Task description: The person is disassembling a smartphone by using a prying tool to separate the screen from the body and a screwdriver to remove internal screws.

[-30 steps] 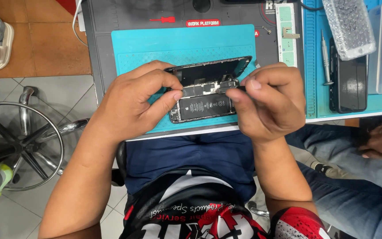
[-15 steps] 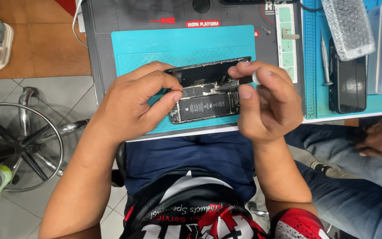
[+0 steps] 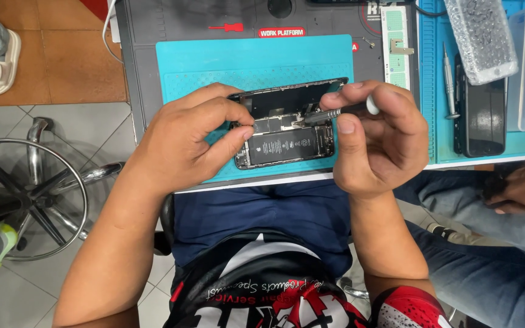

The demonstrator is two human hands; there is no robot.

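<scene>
Metal screwdriver [image 3: 335,113], seemingly lowered into phone [image 3: 284,136]; right hand [image 3: 375,136] shifted.

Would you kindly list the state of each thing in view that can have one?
opened phone: back shell flat on the teal mat, screen panel lifted open.
screwdriver: held in right hand, tip inside the phone.
left hand: steadying the phone's edge.
second phone: intact, screen dark, lying flat.
spare screwdriver: lying unused.
</scene>
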